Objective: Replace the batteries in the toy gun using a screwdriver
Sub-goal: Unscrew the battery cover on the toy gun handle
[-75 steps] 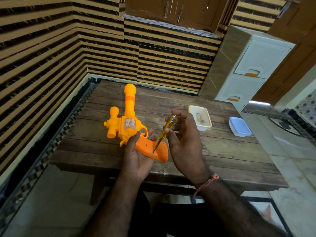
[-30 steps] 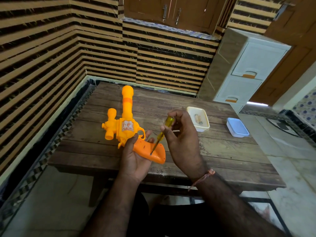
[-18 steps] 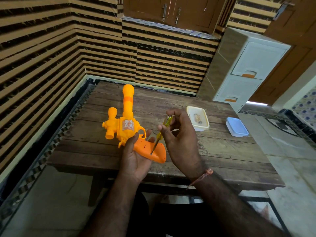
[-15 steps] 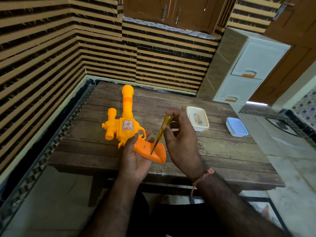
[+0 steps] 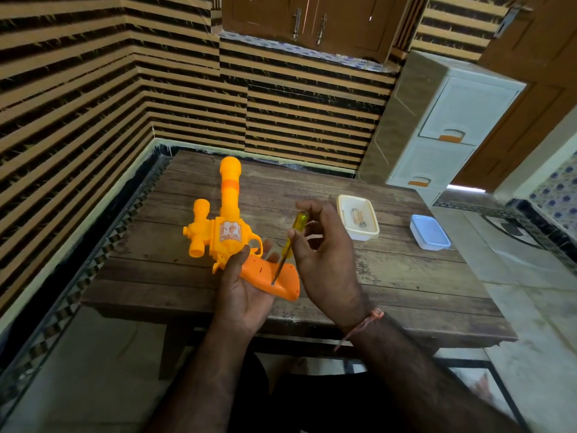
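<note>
Toy gun above the near edge of the surface, barrel pointing to 12 o'clock, grip toward 4, left hand fingers wrapped under the grip, right hand fingers pinching the screwdriver, tip on the grip at 7 o'clock, handle toward 1.

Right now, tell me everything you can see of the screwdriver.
The screwdriver has a translucent yellow handle and a thin dark metal shaft. It leans, handle up and away, tip down on the orange grip of the toy gun. The right hand pinches the handle with its fingertips; the left hand holds the grip from below.
</note>
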Tool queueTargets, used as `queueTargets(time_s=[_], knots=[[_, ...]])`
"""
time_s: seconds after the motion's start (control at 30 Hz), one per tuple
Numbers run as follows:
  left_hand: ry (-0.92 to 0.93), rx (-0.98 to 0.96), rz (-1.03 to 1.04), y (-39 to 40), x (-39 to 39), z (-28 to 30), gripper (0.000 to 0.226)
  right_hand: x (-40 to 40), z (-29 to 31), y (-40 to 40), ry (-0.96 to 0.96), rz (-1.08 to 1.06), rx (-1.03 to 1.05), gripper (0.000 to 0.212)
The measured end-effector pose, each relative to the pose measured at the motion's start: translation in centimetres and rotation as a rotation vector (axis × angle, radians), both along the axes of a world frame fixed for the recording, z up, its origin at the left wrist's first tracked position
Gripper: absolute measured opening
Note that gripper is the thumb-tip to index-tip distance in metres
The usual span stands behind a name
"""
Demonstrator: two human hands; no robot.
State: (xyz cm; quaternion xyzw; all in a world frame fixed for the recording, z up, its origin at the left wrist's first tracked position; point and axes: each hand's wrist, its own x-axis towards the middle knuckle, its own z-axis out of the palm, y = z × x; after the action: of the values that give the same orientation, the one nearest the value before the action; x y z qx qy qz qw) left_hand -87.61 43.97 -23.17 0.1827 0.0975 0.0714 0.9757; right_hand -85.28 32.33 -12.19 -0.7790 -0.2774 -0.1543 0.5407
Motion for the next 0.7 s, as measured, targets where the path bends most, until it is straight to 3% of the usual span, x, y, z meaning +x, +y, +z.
queueTargets(time_s=[0.13,0.37,0.57,0.7], knots=[[-0.023,-0.017,-0.001,-0.29,-0.09,0.32,0.098,0.11,0.01,-0.09,0.079,0.041,0.047,0.036],[-0.042,0.003,-0.033,-0.15,-0.06,0.02,0.080,0.14,0.07,-0.21,0.074,0.016,0.075,0.029],[-0.003,0.014,-0.004,0.01,-0.14,0.50,0.105,-0.26,-0.08,-0.41,0.097,0.057,0.091,0.039],[-0.004,0.007,0.029,0.01,-0.31,0.84,0.102,-0.42,-0.29,-0.49,0.068,0.021,0.060,0.031]])
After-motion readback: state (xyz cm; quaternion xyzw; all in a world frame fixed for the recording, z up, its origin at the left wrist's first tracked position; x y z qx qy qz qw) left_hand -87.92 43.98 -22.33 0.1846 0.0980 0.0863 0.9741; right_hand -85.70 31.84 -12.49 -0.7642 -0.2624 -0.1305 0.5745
